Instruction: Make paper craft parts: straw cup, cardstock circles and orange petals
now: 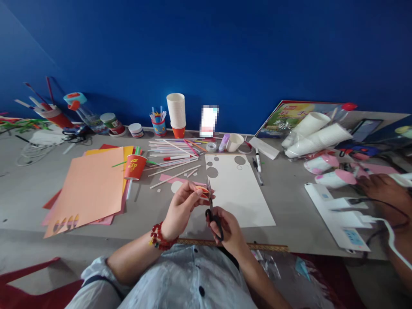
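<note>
My left hand (pixel 186 201) pinches a small orange and white piece of paper (pixel 202 191) in front of me. Black-handled scissors (pixel 214 223) are in my right hand (pixel 230 227), their blades pointing up and touching or just beside the right edge of that piece. Whether the blades are closed on it I cannot tell. Beneath and to the right lies a white sheet of paper (pixel 247 193) with several round holes near its top. Behind my left hand are a pink paper strip (pixel 165 178), a white paper disc (pixel 176 186) and loose paper straws (pixel 175 177).
Orange sheets (pixel 90 184) and a red paper cup (pixel 135 167) lie to the left. White cups (pixel 176 109) are stacked by the blue wall. On the right are a power strip (pixel 334 219), pink-and-white cups (pixel 334 178) and another person's arm (pixel 391 197).
</note>
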A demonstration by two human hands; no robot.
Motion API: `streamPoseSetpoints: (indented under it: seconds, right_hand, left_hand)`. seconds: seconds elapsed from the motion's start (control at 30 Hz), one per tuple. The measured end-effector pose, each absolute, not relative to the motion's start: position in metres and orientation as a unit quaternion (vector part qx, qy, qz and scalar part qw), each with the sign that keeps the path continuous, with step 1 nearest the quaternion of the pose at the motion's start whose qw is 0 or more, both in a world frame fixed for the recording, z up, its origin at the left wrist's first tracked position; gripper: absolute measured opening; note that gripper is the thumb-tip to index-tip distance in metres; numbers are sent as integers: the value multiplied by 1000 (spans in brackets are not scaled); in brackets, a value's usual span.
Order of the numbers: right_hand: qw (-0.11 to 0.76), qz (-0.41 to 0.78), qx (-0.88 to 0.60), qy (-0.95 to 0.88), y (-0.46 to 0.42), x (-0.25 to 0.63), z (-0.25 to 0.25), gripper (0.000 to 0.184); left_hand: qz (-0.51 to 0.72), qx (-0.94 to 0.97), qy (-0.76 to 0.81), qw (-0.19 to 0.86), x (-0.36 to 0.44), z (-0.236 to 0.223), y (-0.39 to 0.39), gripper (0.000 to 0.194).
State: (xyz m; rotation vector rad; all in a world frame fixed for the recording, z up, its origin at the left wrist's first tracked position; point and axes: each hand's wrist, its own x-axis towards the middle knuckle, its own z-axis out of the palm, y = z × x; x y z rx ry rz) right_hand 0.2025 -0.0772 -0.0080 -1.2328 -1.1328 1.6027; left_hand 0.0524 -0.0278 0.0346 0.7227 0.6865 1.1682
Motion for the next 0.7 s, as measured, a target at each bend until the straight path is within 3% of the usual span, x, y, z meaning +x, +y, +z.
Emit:
streamPoseSetpoints:
  seconds: [0.7]
  right_hand:
    - [391, 612, -493, -480, -78, 203, -14, 58]
  left_hand:
    - [544, 321, 303, 713, 55, 33, -30, 19]
